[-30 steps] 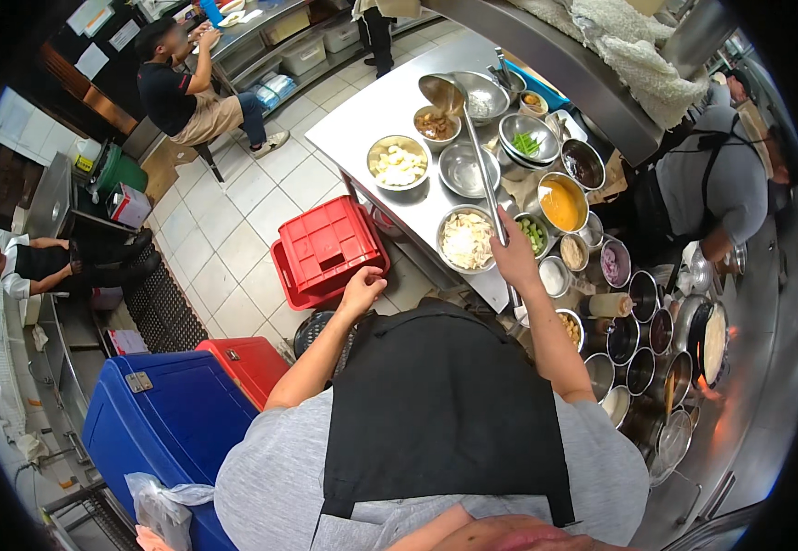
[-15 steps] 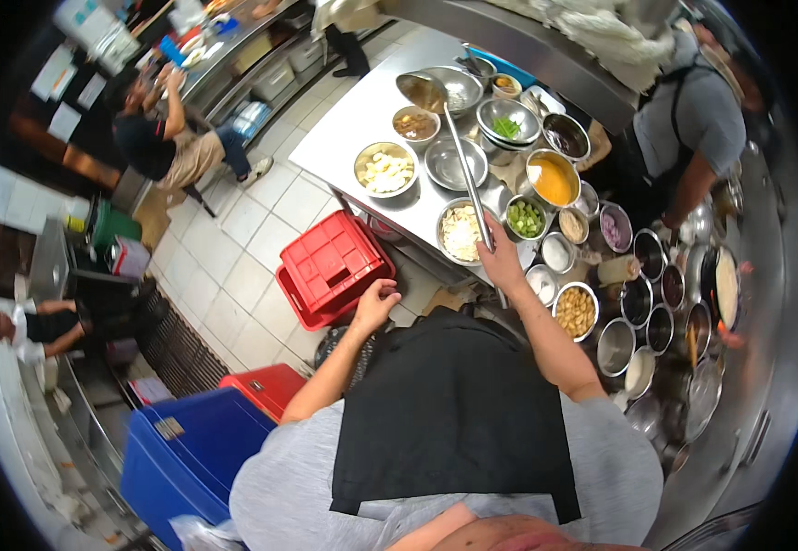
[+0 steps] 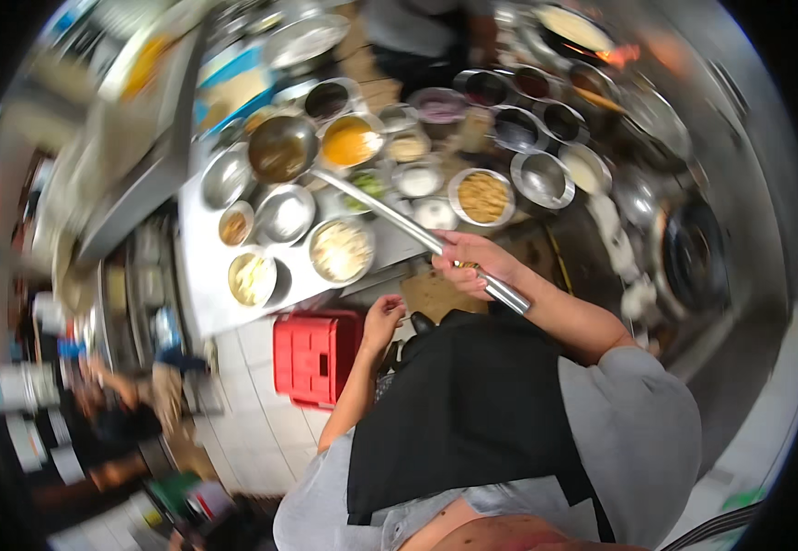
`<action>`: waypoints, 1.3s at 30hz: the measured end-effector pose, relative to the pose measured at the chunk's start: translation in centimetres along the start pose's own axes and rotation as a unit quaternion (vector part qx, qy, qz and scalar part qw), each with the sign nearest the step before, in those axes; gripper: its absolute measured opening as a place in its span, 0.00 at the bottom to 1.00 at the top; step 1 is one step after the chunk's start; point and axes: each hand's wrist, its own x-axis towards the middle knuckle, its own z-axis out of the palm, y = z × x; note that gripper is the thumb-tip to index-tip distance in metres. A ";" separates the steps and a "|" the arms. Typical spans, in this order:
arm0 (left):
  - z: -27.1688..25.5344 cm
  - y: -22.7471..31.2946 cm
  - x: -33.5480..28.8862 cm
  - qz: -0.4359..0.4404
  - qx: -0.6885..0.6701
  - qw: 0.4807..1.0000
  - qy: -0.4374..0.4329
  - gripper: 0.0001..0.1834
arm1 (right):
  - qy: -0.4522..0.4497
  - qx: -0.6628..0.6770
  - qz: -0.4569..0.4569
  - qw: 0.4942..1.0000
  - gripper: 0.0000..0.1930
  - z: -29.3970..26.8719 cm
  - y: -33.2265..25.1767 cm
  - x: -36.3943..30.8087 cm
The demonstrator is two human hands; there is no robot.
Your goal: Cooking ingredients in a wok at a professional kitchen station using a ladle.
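My right hand (image 3: 483, 264) is closed round the handle of a long metal ladle (image 3: 376, 209). The ladle's large round cup reaches out to the far left, above the bowls on the counter, beside a bowl of orange-yellow liquid (image 3: 348, 140). Brownish colour shows inside the cup; whether it holds liquid I cannot tell. Under the handle lies a bowl of chopped green vegetable (image 3: 362, 189). My left hand (image 3: 383, 321) hangs at the counter's front, loosely bent and holding nothing, near a red plastic crate (image 3: 311, 358). Pale shredded food fills a bowl (image 3: 341, 251) ahead of that hand.
On the right is a bowl of golden-brown chunks (image 3: 482, 197), with several metal pots behind it. Flames (image 3: 621, 55) show beside a pan (image 3: 573, 29) at the far right. A dark wok (image 3: 693, 257) sits at the right. Across the counter stands another person (image 3: 426, 37).
My view has turned to the right, so the counter now lies ahead. The ladle stays in my right hand, its cup now beside the orange-yellow liquid. My left hand stays empty.
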 end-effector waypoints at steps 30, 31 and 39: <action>48.1 9.7 9.0 0.111 0.375 0.846 -0.362 0.20 | 0.681 -0.143 -0.427 0.578 0.34 -23.7 -7.6 -55.2; 48.5 9.6 9.7 0.107 0.366 0.848 -0.366 0.20 | 0.646 -0.133 -0.461 0.593 0.33 -24.4 -10.9 -54.9; 53.3 13.4 15.0 0.137 0.354 0.819 -0.431 0.21 | 0.543 -0.167 -0.456 0.685 0.12 -38.4 -36.6 -53.1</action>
